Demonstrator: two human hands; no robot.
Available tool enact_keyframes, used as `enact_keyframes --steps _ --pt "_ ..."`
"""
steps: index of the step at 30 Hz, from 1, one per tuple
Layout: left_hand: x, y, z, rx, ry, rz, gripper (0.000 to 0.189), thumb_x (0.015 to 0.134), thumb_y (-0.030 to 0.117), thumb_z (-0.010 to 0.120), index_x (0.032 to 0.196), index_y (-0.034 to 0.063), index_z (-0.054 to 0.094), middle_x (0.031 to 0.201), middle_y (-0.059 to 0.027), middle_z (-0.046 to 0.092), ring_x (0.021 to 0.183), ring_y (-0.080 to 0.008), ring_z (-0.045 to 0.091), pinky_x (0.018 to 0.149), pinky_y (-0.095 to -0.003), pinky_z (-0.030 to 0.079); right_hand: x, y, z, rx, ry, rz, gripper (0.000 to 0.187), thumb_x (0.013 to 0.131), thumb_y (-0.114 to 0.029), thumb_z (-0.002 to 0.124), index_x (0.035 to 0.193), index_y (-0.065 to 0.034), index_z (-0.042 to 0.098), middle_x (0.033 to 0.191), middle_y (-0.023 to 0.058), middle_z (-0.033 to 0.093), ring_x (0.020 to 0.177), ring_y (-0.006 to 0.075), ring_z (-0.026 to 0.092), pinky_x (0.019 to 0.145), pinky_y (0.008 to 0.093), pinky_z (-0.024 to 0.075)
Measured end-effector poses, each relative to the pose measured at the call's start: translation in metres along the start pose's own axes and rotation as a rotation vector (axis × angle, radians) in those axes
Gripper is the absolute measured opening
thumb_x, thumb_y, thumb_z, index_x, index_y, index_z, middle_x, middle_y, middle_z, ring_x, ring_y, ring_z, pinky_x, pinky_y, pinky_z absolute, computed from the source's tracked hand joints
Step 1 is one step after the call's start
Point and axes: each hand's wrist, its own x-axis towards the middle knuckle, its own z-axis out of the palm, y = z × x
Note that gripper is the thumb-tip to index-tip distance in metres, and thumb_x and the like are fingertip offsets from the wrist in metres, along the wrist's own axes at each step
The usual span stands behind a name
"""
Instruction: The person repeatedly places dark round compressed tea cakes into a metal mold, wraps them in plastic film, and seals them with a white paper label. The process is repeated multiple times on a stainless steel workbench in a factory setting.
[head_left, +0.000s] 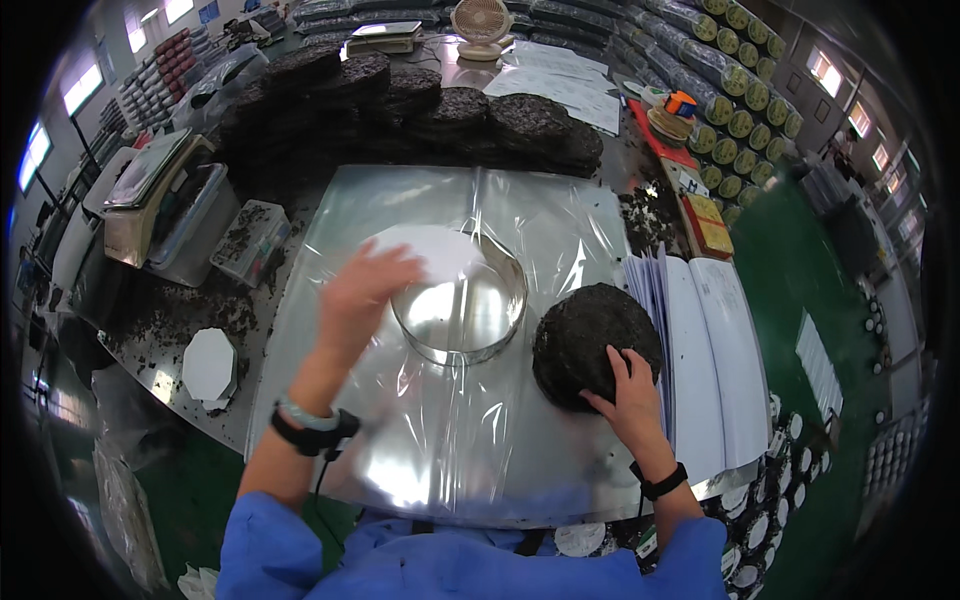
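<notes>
My left hand (365, 300) is at the left rim of a round metal ring (459, 355), with a white paper sheet (442, 251) in its fingers. Motion blurs the hand and the sheet, which covers the ring's far left part. Beneath the ring, clear plastic film (420, 435) is spread over the tabletop. My right hand (630, 397) rests on a thick, dark round stack (589, 337) that looks like dried seaweed. Its thumb and fingers are spread on top, near the stack's front right edge.
Tall piles of similar dark discs (465, 105) line the back. Left are plastic bins (196, 221), a small box (251, 240) and white octagonal cards (210, 365). An open booklet (705, 345) lies right, with tape rolls (670, 124) and a yellow packet (709, 225) beyond.
</notes>
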Motion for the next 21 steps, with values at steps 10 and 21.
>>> enact_keyframes --steps 10,21 --pt "-0.06 -0.012 0.058 -0.161 -0.365 -0.204 0.028 0.089 0.011 0.071 0.116 0.0169 0.073 0.128 -0.0049 0.069 0.128 -0.0255 0.06 0.119 -0.0511 0.035 0.028 -0.017 -0.076 0.187 0.449 0.015 0.053 0.08 0.011 0.061 0.132 -0.0013 0.061 0.12 0.0204 0.068 0.113 0.0339 0.066 0.1 0.0377 0.0496" --pt "0.003 -0.042 0.009 -0.33 0.011 -0.488 0.035 0.091 0.008 0.072 0.126 0.007 0.066 0.118 -0.0049 0.068 0.091 -0.0152 0.067 0.078 -0.0303 0.054 0.166 -0.11 0.043 1.146 -0.001 0.056 0.066 0.09 -0.006 0.067 0.149 -0.0041 0.039 0.134 0.0185 0.059 0.121 0.028 0.058 0.106 0.0365 0.0441"
